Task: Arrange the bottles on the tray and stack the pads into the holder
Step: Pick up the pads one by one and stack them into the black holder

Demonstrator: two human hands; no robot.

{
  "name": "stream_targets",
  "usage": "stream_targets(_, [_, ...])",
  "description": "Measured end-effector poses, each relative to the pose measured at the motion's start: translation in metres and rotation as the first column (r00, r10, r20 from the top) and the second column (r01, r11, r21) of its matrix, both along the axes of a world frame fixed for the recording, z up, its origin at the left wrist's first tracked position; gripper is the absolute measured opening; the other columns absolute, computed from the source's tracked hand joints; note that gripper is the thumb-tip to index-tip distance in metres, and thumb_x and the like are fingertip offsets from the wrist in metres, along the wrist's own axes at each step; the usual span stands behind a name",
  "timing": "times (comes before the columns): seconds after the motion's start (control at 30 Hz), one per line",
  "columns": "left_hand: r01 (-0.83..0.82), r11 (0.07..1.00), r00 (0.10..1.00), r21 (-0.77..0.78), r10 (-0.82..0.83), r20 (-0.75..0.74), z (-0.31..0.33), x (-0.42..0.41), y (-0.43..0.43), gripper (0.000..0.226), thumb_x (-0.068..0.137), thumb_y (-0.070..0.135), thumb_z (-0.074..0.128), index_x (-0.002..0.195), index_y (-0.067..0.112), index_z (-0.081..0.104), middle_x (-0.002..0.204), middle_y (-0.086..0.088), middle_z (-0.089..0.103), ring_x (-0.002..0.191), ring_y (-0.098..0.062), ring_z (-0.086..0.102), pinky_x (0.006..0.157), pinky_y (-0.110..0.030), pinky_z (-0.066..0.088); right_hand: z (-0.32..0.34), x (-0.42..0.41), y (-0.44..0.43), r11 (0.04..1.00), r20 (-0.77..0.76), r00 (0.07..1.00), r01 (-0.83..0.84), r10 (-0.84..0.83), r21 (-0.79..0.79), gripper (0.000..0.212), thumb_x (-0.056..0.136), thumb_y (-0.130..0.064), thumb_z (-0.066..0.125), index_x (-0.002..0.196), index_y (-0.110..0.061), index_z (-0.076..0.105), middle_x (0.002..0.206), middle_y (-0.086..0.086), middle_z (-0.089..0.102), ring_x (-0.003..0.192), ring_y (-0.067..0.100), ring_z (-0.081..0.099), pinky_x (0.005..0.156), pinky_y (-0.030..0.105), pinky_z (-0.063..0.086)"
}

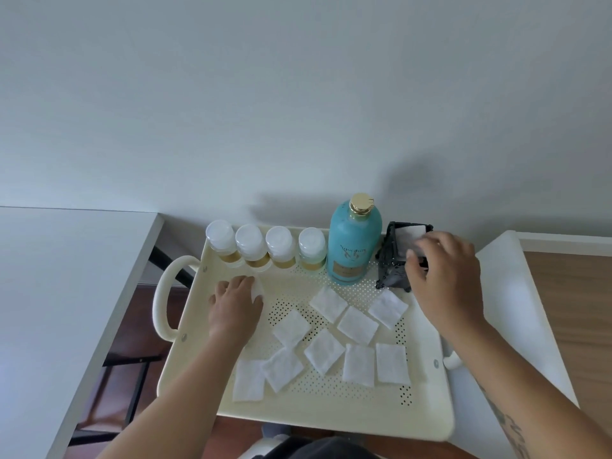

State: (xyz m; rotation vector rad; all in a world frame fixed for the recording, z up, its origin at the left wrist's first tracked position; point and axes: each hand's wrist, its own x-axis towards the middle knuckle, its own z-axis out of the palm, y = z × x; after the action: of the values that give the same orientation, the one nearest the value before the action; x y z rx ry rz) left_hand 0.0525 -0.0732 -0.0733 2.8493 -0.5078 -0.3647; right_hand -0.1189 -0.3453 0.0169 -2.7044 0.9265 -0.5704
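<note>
A cream perforated tray (331,412) holds a back row of several small white-capped bottles (280,246) and a tall turquoise bottle (352,250) with a gold cap. Right of it stands a black pad holder (392,256). Several white square pads (324,351) lie scattered over the tray floor. My right hand (445,276) is at the holder, fingers closed on a white pad (412,236) at its open top. My left hand (236,303) rests on the tray's left side, fingers on another white pad (256,289).
The tray has a loop handle (164,293) on its left. A white table (49,293) stands to the left, another white surface (516,313) to the right with a wooden floor beyond. A plain wall rises behind.
</note>
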Motion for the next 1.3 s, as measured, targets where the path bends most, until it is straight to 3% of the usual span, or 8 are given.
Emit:
stream_targets(0.33, [0.026,1.000,0.999,0.018,-0.026,0.044,-0.006,-0.003,-0.004,0.047,0.092,0.038,0.055,0.135,0.022,0.049,0.133,0.001,0.054,0.126,-0.026,0.038,0.104,-0.043,0.030,-0.002,0.005,-0.007,0.996,-0.366,0.927,-0.087,0.076,-0.013,0.057,0.093,-0.057,0.033,0.086,-0.015,0.070,0.103,0.003,0.073,0.137,0.032,0.038,0.116,0.055,0.016])
stream_targets(0.5, [-0.048,0.997,0.999,-0.065,0.047,-0.012,-0.006,-0.002,-0.009,0.042,0.091,0.039,0.054,0.130,0.023,0.054,0.130,0.001,0.055,0.124,-0.026,0.038,0.102,-0.045,0.030,-0.002,0.007,-0.010,0.995,-0.286,0.956,-0.085,0.066,-0.055,0.065,0.092,-0.061,0.024,0.085,-0.016,0.071,0.093,0.003,0.074,0.126,0.031,0.049,0.115,0.056,0.019])
stream_targets(0.73, [-0.073,0.942,0.995,-0.326,0.048,-0.086,0.004,-0.002,-0.017,0.014,0.085,0.024,0.066,0.084,0.029,0.053,0.091,0.008,0.059,0.092,-0.019,0.050,0.079,-0.034,0.036,-0.005,0.008,-0.012,0.995,-0.356,0.930,-0.098,0.088,-0.010,0.063,0.093,-0.060,0.026,0.078,-0.016,0.068,0.099,0.002,0.072,0.131,0.034,0.042,0.116,0.055,0.016])
stream_targets(0.9, [-0.206,0.779,0.939,-0.591,-0.013,-0.344,0.032,-0.019,-0.030,0.017,0.081,0.030,0.074,0.078,0.032,0.057,0.074,0.007,0.064,0.056,-0.003,0.051,0.050,-0.016,0.043,-0.002,-0.004,-0.001,0.995,-0.076,0.996,-0.060,0.054,-0.081,0.040,0.091,-0.045,0.045,0.084,-0.014,0.070,0.089,0.001,0.071,0.107,0.034,0.054,0.089,0.043,0.039])
stream_targets(1.03, [-0.320,0.696,0.832,-0.643,-0.118,-0.542,0.053,-0.037,-0.048,0.018,0.079,0.029,0.079,0.080,0.025,0.061,0.071,0.003,0.070,0.059,-0.008,0.056,0.055,-0.021,0.047,0.003,-0.016,0.030,0.993,0.151,0.983,-0.110,0.104,0.034,0.010,0.088,-0.029,0.059,0.086,-0.022,0.066,0.080,-0.007,0.061,0.083,0.024,0.051,0.069,0.031,0.032])
stream_targets(1.1, [-0.348,0.667,0.782,-0.659,-0.182,-0.597,0.063,-0.045,-0.056,0.019,0.079,0.026,0.079,0.084,0.017,0.063,0.074,0.001,0.073,0.066,-0.011,0.063,0.061,-0.023,0.053,0.000,-0.019,0.046,0.906,0.170,0.974,-0.204,0.149,0.370,0.011,0.087,-0.029,0.065,0.098,-0.027,0.065,0.086,-0.013,0.061,0.087,0.012,0.052,0.073,0.023,0.040])
stream_targets(1.17, [-0.379,0.640,0.719,-0.669,-0.251,-0.648,0.069,-0.054,-0.063,0.023,0.078,0.026,0.080,0.087,0.012,0.064,0.080,-0.002,0.074,0.074,-0.015,0.067,0.067,-0.029,0.055,-0.001,-0.020,0.056,0.688,0.148,0.981,-0.192,0.123,0.700,0.023,0.086,-0.036,0.067,0.108,-0.036,0.061,0.094,-0.017,0.063,0.090,0.000,0.052,0.072,0.009,0.039])
stream_targets(1.3, [-0.392,0.653,0.610,-0.647,-0.342,-0.715,0.076,-0.068,-0.073,0.037,0.075,0.036,0.080,0.094,0.008,0.065,0.086,-0.003,0.073,0.079,-0.014,0.066,0.071,-0.029,0.051,-0.006,-0.020,0.061,0.387,0.157,0.981,-0.189,0.115,0.902,0.021,0.085,-0.037,0.069,0.105,-0.037,0.064,0.096,-0.010,0.070,0.090,0.002,0.063,0.077,0.014,0.047])
